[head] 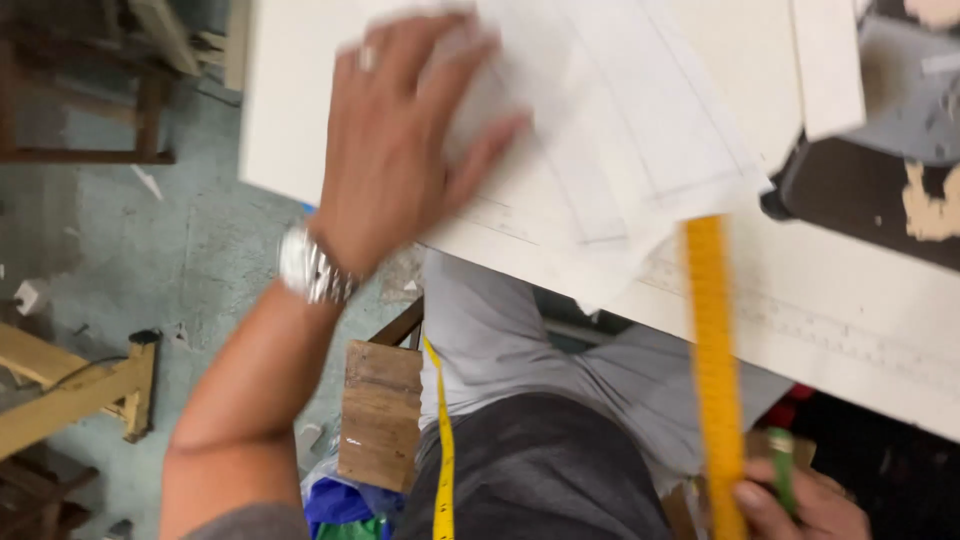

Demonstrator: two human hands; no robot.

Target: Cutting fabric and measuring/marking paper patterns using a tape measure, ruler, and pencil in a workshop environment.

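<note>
My left hand [405, 135] lies flat with fingers spread on sheets of white paper [620, 130] that rest on a white board [860, 320]. A silver watch [312, 268] sits on that wrist and a ring on one finger. At the lower right, my right hand [800, 505] grips a long yellow ruler [712, 350] together with a green pencil [781, 482]. The ruler reaches up over the board's near edge to the paper's corner. The picture is blurred by motion.
A yellow measuring tape [442, 450] hangs down over my dark shirt. A wooden block [380, 415] stands by my grey trouser leg [500, 330]. Wooden furniture frames [75, 395] stand on the green-grey floor at the left. A dark surface with worn patches [880, 200] lies at the upper right.
</note>
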